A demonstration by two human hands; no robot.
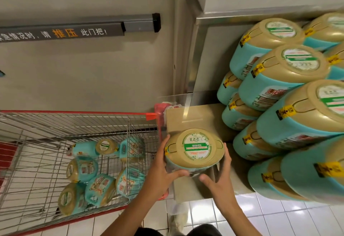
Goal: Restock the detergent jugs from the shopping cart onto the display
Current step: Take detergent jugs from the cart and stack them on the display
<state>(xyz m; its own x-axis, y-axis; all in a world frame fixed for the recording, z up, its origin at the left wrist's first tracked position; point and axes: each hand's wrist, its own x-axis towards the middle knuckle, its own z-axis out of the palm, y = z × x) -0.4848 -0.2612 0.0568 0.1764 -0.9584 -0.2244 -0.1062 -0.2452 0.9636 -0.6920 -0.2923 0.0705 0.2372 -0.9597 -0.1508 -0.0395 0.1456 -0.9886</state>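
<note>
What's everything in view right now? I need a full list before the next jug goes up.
shopping cart: one, wire with red rim, left
display base: one, tan, right of the cart
held jug: one, teal with tan lid, by the display base's near corner
cart jugs: about six, teal and tan, in the shopping cart
display jugs: at least ten, teal and tan, stacked at right
push bar: one, grey, door upper left
left hand: one, grips held jug's left side
right hand: one, holds its right side
</note>
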